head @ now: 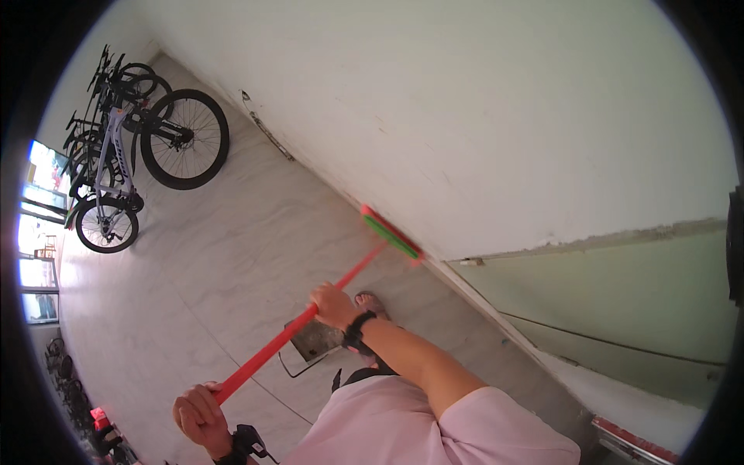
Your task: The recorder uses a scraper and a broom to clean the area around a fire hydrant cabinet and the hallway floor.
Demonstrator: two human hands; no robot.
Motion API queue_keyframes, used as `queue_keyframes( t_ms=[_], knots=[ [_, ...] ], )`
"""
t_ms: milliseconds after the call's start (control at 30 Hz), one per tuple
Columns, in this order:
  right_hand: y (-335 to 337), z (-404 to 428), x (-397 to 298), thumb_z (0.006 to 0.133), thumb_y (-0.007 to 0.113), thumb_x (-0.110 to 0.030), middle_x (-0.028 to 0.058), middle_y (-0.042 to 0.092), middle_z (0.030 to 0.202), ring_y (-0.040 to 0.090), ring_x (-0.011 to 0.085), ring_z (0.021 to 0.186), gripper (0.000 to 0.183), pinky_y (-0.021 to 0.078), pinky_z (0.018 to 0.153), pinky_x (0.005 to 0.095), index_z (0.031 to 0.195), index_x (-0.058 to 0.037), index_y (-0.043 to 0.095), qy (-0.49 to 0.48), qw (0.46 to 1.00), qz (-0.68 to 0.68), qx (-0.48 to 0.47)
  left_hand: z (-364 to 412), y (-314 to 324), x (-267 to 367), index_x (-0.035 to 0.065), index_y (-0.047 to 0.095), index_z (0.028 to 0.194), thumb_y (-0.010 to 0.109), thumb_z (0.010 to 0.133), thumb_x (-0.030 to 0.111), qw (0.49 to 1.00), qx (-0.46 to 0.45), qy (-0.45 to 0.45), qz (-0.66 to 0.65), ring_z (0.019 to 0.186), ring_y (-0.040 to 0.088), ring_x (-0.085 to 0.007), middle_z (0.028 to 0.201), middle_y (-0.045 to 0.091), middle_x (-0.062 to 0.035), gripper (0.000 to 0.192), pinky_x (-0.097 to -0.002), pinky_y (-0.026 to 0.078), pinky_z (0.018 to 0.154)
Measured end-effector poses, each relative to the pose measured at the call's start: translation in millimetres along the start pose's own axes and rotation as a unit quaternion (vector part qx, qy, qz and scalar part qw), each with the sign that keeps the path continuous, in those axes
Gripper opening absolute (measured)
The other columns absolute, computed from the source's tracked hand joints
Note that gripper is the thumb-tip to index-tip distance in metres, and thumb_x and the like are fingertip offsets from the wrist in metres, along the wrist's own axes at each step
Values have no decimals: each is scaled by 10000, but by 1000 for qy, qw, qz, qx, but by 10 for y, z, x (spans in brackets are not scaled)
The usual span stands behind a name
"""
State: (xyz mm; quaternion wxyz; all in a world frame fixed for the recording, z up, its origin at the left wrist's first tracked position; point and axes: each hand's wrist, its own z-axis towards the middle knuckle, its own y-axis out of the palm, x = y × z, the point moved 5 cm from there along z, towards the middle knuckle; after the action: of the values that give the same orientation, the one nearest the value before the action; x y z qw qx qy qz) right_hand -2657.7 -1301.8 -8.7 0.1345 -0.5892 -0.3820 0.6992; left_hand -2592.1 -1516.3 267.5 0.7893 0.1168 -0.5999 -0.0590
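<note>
Both my hands are on a broom with a red handle, which runs slantwise across the view. My left hand grips the handle's upper end at the lower left. Farther down the handle, my right hand is closed around it. The green and red broom head lies along the foot of the white wall and looks slightly blurred. Below my right hand a dustpan with a bent wire handle sits on the floor, partly hidden by my arm and the broom handle.
My sandalled foot is near the dustpan. Several bicycles, one with a pale frame, stand at the upper left. The white wall has a pale green panel low on the right. Dark wheeled things line the left edge.
</note>
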Motion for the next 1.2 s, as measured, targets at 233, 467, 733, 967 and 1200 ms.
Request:
queue_keyframes(
  t_ms=[233,467,733,967,1200],
  knots=[
    [80,-1896,457,762,563,-241,167,570,699,553,362,721,224,435,662,457,693,-28,562,149,987,-20,49,-756,106,-720,68,392,548,373,858,102,982,-33,-173,-64,458,422,-147,494,432,-46,312,-442,496,703],
    [-191,-4117,1040,705,569,-164,198,594,786,566,384,769,135,449,679,467,705,-38,617,459,882,-98,-36,-1644,1068,-1696,-23,534,679,402,894,113,879,-275,-385,-62,750,573,-176,746,595,-106,287,-304,452,754],
    [-284,-3890,302,688,602,-256,170,597,728,574,367,739,198,444,611,456,692,-59,588,339,938,-10,-79,-1707,629,-942,-3,541,687,415,867,102,915,-199,-350,-29,781,593,-205,714,595,-97,244,-315,445,744],
    [8,-1942,-395,681,593,-143,145,556,779,544,349,793,120,445,660,431,733,-54,532,7,988,21,-150,-1409,748,584,58,490,605,515,829,232,965,-260,14,33,630,601,-233,554,557,-53,285,-443,440,824],
    [-178,-874,-143,712,589,-95,130,555,914,550,292,870,161,467,707,378,866,-62,555,-77,987,50,135,-1514,1318,-255,47,496,703,607,698,46,973,-206,9,108,724,573,-223,739,549,-63,111,-442,355,910]
  ],
)
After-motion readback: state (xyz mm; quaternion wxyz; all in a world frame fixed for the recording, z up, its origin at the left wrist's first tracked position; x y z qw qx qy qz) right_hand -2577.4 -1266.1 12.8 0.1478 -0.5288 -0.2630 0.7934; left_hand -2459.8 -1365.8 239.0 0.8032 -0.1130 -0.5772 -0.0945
